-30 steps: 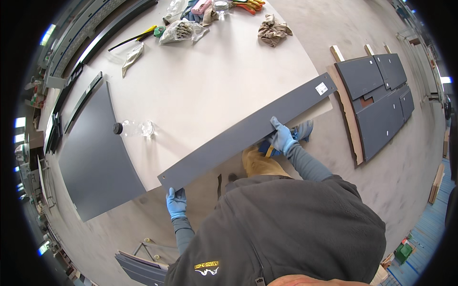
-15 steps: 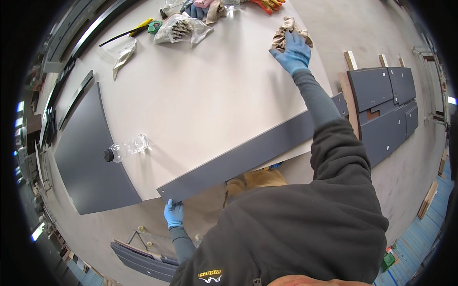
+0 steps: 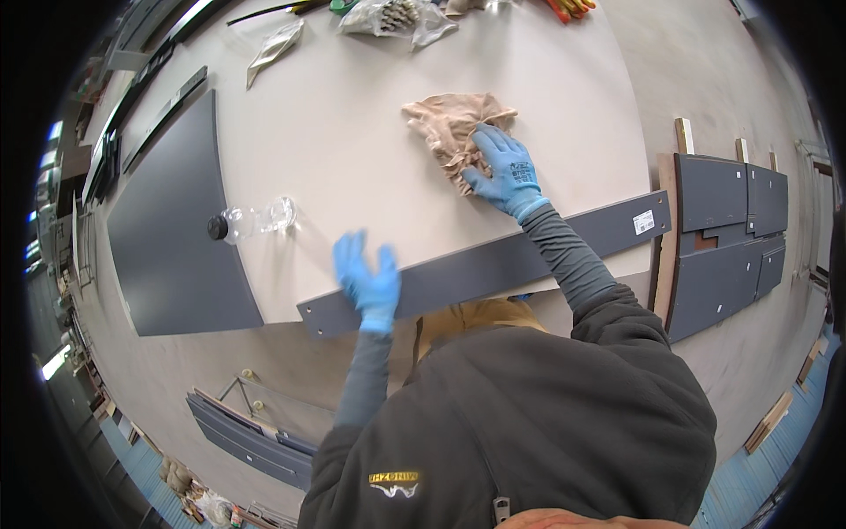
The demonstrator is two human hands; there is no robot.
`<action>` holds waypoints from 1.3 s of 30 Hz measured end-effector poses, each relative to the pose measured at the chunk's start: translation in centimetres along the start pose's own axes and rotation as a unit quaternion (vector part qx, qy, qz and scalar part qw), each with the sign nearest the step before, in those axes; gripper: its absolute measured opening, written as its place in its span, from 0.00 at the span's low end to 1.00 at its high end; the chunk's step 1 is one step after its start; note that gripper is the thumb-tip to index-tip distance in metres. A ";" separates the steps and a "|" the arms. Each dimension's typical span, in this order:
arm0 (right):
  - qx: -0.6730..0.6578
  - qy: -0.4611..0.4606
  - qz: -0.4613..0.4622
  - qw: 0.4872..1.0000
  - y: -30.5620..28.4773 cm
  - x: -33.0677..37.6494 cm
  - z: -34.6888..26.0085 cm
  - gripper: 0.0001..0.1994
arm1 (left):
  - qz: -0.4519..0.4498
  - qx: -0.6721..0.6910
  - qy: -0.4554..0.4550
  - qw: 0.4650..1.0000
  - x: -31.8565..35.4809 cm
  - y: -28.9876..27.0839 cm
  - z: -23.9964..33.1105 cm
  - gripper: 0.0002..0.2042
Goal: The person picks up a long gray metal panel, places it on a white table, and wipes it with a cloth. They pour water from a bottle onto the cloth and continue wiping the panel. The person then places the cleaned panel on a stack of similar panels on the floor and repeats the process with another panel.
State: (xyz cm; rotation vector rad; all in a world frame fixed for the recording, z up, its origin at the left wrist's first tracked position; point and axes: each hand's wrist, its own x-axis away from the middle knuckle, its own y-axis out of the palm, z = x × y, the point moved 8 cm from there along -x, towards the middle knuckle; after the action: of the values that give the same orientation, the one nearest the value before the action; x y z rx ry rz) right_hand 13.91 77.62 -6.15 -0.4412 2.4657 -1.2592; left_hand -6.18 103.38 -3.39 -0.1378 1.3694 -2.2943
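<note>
Beige cloth point(image 3: 449, 123), upper centre, is grasped by the right hand point(image 3: 508, 176). The left hand point(image 3: 368, 280), fingers loosely spread, partly hides the board point(image 3: 458, 280) mid-frame; a bottle point(image 3: 254, 219) is at left, a bag point(image 3: 432, 30) at top.

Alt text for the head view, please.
Blue-gloved right hand holding a tan cloth over a white table; the open left hand is above the left end of a long grey panel. A clear bottle is farther left.
</note>
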 end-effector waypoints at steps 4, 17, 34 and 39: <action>0.035 -0.023 -0.005 0.999 -0.1 0.3 -1.4 0.31 | -0.037 -0.038 0.077 0.996 -4.2 6.2 6.7 0.39; -0.281 0.203 0.162 0.924 -2.2 4.1 7.7 0.06 | -0.070 0.016 0.119 0.990 -9.2 12.5 7.4 0.15; 0.153 -0.030 0.134 0.979 -6.3 -8.3 7.1 0.26 | -0.030 0.070 0.368 0.927 -7.8 12.3 15.3 0.29; 0.238 -0.253 -0.023 0.937 -1.2 -13.0 1.9 0.20 | -0.153 -0.039 0.358 0.920 -6.7 15.1 15.1 0.27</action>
State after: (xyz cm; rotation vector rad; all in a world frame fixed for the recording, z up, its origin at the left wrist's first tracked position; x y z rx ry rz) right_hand 26.47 81.01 -4.23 -0.5994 1.6702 -1.4785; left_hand 9.53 88.07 -7.75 0.5614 1.8949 -2.6846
